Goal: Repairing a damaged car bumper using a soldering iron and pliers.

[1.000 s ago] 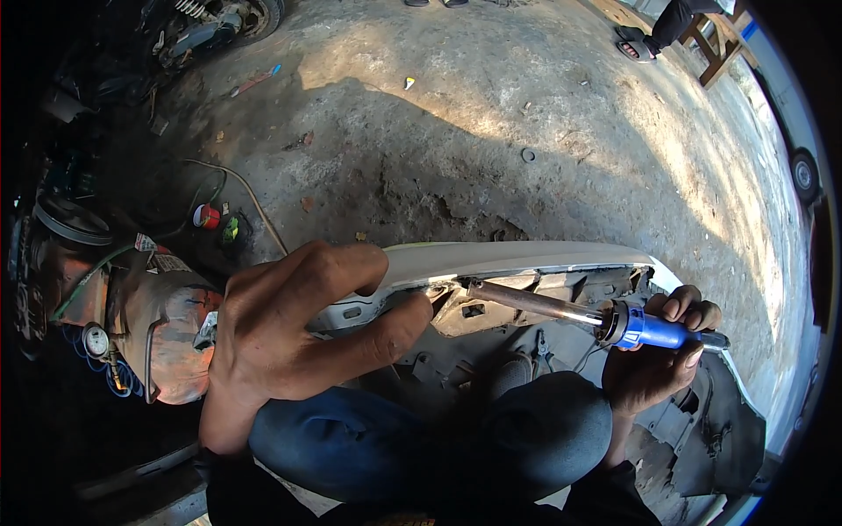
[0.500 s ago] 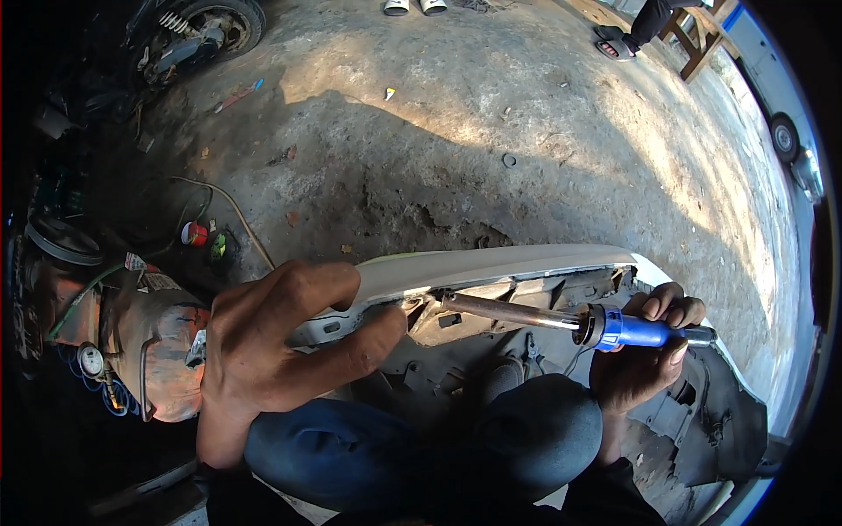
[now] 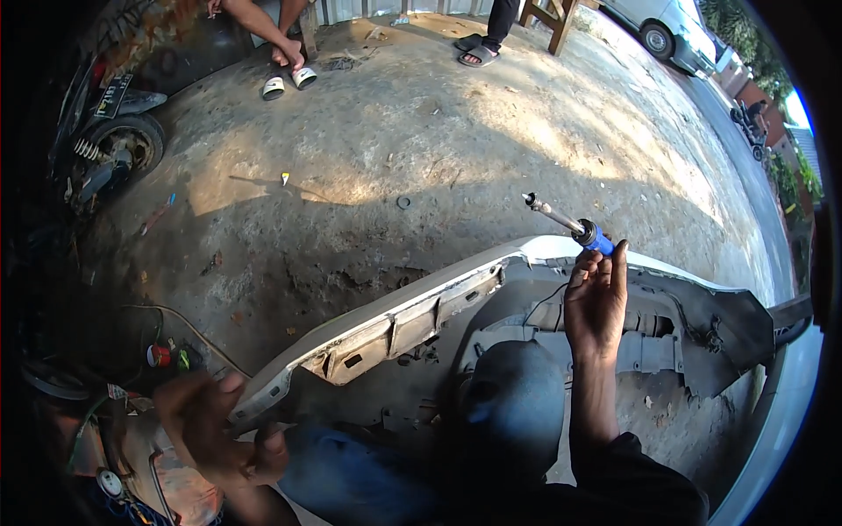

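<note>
My right hand [image 3: 596, 302] is raised over the far edge of a white car bumper [image 3: 412, 287]. It is closed around the blue handle of a soldering iron [image 3: 589, 235], whose metal shaft points up and to the left, clear of the bumper. The bumper lies inner side up across my knees, with a pale, ribbed strip [image 3: 412, 333] along its inside. My left hand [image 3: 210, 430], blurred by motion, is by the bumper's left end with thumb and fingers apart. I see nothing in it.
A worn orange tank [image 3: 180, 473] with a gauge stands at lower left, near a red cup [image 3: 158, 355] and a hose. A motorbike wheel [image 3: 127, 149] is at far left. Other people's sandalled feet [image 3: 289, 81] rest beyond, and a car [image 3: 667, 35] stands at far right.
The soldering iron has lifted off the bumper and swung upward in my right hand. My left hand has drawn back down and left from the bumper. The view has shifted upward and right.
</note>
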`<action>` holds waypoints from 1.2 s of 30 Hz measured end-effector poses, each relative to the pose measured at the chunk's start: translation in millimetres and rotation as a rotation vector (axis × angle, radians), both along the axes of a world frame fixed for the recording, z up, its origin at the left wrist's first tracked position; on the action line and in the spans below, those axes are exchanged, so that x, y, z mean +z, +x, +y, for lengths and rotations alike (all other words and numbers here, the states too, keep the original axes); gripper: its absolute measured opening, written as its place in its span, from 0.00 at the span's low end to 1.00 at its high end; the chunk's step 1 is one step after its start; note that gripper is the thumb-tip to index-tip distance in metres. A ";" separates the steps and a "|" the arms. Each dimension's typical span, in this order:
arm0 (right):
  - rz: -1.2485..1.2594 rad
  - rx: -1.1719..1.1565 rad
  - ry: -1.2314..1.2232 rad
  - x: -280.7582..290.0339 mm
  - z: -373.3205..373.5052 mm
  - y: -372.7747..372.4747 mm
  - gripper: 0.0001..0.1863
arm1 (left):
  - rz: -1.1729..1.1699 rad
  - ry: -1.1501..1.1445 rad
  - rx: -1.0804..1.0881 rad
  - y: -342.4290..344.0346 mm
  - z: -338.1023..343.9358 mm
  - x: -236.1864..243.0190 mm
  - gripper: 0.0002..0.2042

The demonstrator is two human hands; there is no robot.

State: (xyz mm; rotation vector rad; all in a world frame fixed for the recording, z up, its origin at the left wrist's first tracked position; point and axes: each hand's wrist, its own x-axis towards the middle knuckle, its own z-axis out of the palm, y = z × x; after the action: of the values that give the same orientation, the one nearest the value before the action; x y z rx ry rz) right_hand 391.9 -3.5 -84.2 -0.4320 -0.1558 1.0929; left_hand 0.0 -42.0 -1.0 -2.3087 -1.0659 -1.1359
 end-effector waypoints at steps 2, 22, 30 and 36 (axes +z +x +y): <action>0.064 -0.082 -0.032 15.4 -6.8 3.4 0.14 | -0.203 -0.038 0.279 -19.4 -22.3 -14.2 0.26; -0.045 -0.031 0.124 49.5 -29.5 24.9 0.16 | -1.285 -0.944 -0.436 103.9 -82.2 -62.4 0.09; -0.111 0.028 0.095 47.2 -30.5 11.3 0.15 | -1.209 -0.991 -0.504 104.2 -72.6 -77.3 0.09; 0.039 0.095 0.092 21.1 -61.5 72.5 0.13 | -1.354 -1.018 -0.462 110.6 -59.9 -73.2 0.09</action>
State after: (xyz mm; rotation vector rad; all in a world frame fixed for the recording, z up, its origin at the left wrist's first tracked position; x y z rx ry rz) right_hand 464.5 -65.1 -63.1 -0.3230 -0.1932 1.1815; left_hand 110.6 -101.9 -74.2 -2.2778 -1.8680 -3.1592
